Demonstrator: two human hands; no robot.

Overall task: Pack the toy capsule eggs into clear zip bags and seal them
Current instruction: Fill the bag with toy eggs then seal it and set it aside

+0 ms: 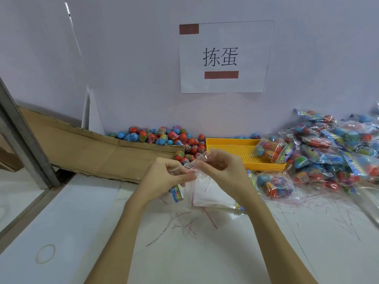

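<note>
Between both hands [196, 173], empty clear bag [207, 191]

The loose plastic capsule eggs [164, 138] heaped by the wall are red and blue, many banded with multicoloured printed wraps. The perforated plastic tray [229, 145] is bright yellow with a fine grid of holes. The filled clear bags [336, 146] show red and blue eggs under blue, rainbow-printed header strips. The flat cardboard sheet [92, 148] is plain brown. The white desk [184, 253] carries red scribbled lines. The white paper sign [225, 58] bears black characters and two brown-red bars.
</note>
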